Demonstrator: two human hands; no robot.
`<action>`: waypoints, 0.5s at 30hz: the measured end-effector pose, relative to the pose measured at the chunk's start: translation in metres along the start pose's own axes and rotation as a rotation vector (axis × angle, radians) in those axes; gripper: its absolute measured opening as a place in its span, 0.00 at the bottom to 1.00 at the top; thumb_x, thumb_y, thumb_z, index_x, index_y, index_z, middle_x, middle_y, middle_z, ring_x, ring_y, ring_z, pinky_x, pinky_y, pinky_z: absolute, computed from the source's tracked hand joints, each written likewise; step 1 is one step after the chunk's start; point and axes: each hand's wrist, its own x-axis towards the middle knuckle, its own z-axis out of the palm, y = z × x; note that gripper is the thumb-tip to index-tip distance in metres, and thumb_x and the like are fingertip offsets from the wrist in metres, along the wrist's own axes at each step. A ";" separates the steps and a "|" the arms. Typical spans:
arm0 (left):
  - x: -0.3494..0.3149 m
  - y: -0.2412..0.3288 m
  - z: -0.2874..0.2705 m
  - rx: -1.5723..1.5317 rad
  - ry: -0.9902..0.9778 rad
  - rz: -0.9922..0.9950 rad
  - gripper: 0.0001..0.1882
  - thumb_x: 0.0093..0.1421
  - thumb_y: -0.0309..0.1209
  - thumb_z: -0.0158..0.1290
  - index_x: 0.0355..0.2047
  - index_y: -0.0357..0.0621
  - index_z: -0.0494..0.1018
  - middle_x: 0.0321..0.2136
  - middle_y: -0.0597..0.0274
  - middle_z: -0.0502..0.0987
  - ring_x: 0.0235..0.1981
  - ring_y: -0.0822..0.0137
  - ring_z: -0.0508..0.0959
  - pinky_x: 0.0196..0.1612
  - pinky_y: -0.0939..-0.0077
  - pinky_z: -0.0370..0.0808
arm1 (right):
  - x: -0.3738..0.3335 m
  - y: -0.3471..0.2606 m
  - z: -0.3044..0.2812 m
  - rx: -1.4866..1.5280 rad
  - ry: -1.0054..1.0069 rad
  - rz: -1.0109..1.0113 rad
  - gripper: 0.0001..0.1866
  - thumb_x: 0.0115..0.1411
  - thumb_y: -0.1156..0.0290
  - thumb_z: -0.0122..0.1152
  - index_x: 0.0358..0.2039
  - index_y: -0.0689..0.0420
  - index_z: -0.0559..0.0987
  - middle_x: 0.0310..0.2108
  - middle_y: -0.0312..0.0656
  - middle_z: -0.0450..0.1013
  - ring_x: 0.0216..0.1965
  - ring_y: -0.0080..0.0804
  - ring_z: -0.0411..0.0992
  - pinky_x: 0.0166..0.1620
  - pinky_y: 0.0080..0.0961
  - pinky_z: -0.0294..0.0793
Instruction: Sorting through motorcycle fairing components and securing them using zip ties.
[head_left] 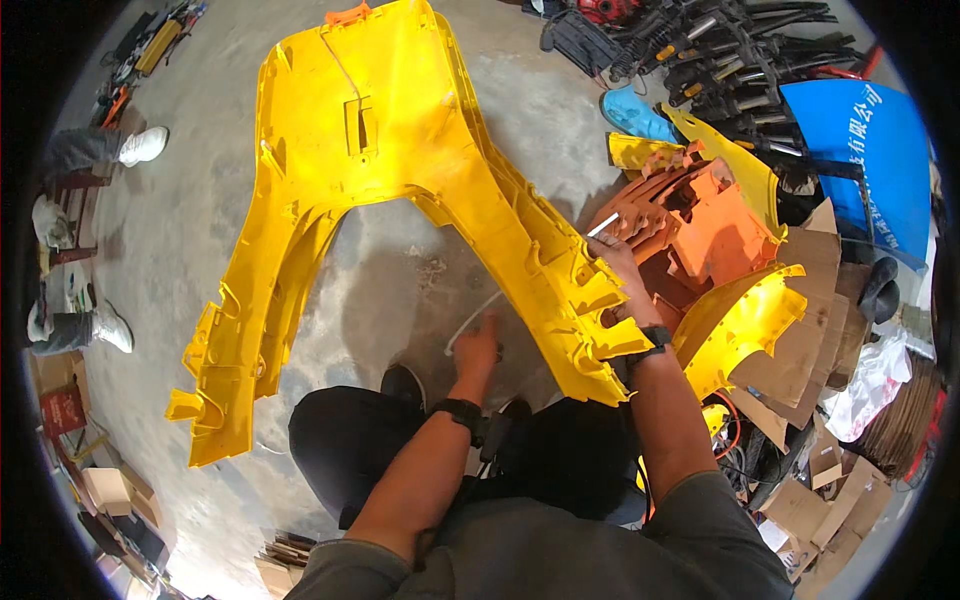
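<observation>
The two hands are apart, on either side of the right leg of the yellow panel (400, 140), a forked plastic shell. The right hand (620, 262) is clamped on that leg's outer edge, its far fingers hidden; a short white stick (603, 224) shows at its fingertips. The left hand (477, 350), between the panel's two legs, is curled beside a thin white strip (466, 325); whether it pinches the strip cannot be told. The panel stands before the person's knees, legs toward the body, broad end away.

For sound handling, the right grip is best kept on the leg's solid wall, clear of the thin tabs, which could snap. The long legs may twist, so the left leg would probably need support before any turning.

Right of the panel lie stacked orange parts (720, 240) and, nearer the body, a curved yellow cover (735, 325); farther right is a blue sheet (860, 165). Left of the panel, well apart, is a white shoe (143, 146). Beneath it extends the concrete floor (210, 130).
</observation>
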 end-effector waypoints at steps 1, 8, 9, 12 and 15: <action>-0.003 0.005 -0.002 0.004 -0.003 -0.001 0.22 0.65 0.43 0.47 0.29 0.34 0.77 0.16 0.58 0.74 0.20 0.62 0.77 0.26 0.68 0.74 | -0.002 -0.001 0.002 0.002 0.005 0.002 0.09 0.61 0.71 0.57 0.35 0.65 0.78 0.27 0.35 0.74 0.26 0.21 0.70 0.30 0.20 0.69; 0.004 0.024 -0.020 -0.421 0.123 0.167 0.20 0.64 0.43 0.50 0.42 0.34 0.69 0.27 0.53 0.76 0.22 0.64 0.75 0.27 0.69 0.72 | -0.007 0.003 0.009 0.015 0.012 -0.016 0.08 0.62 0.71 0.57 0.34 0.63 0.77 0.26 0.32 0.73 0.27 0.20 0.69 0.32 0.18 0.68; 0.002 0.029 -0.019 -0.396 0.152 0.187 0.18 0.64 0.41 0.51 0.39 0.35 0.70 0.26 0.54 0.76 0.22 0.66 0.75 0.26 0.70 0.71 | -0.009 0.002 0.008 0.018 0.016 -0.021 0.08 0.62 0.71 0.57 0.34 0.63 0.77 0.26 0.32 0.73 0.27 0.20 0.69 0.32 0.18 0.68; -0.016 0.056 -0.020 -0.491 0.180 0.394 0.13 0.64 0.35 0.52 0.28 0.37 0.71 0.20 0.63 0.74 0.20 0.74 0.71 0.24 0.77 0.71 | -0.020 -0.011 0.014 0.150 0.008 -0.068 0.07 0.62 0.71 0.57 0.35 0.62 0.78 0.27 0.31 0.73 0.28 0.18 0.68 0.33 0.18 0.68; -0.027 0.072 -0.019 -0.511 0.175 0.587 0.09 0.62 0.31 0.55 0.29 0.37 0.73 0.21 0.65 0.73 0.20 0.76 0.70 0.25 0.79 0.70 | -0.025 -0.017 0.014 0.142 -0.043 -0.129 0.07 0.63 0.71 0.57 0.32 0.61 0.77 0.26 0.29 0.72 0.26 0.15 0.67 0.30 0.16 0.67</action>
